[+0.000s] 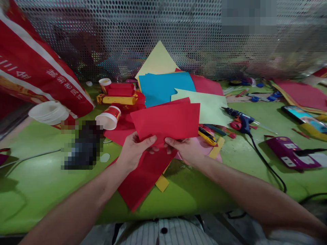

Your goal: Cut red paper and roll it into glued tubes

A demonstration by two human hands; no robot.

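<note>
Green table [51,183] is carrying a spread of craft paper, with perforated metal mesh [102,34] standing behind it. Both hands are holding a red sheet [166,122] raised just above the table's middle: the left hand [134,149] is pinching its lower edge with thumb on top, and the right hand [185,148] is gripping the same edge just beside it. Beneath the hands another red sheet [143,180] is lying over a yellow strip [162,183]. Behind the held sheet, pale green paper [212,109], blue paper [163,88] and cream paper [158,61] are overlapping. A yellow knife [206,136] is lying just right of the held sheet; farther right a glue gun [240,120] is resting with its cord trailing toward the table edge. To the left, paper cups [109,117] and red and yellow rolls [120,95] are sitting near a red bag [33,68]. A purple power strip [291,153] and a phone [304,117] are lying well to the right
</note>
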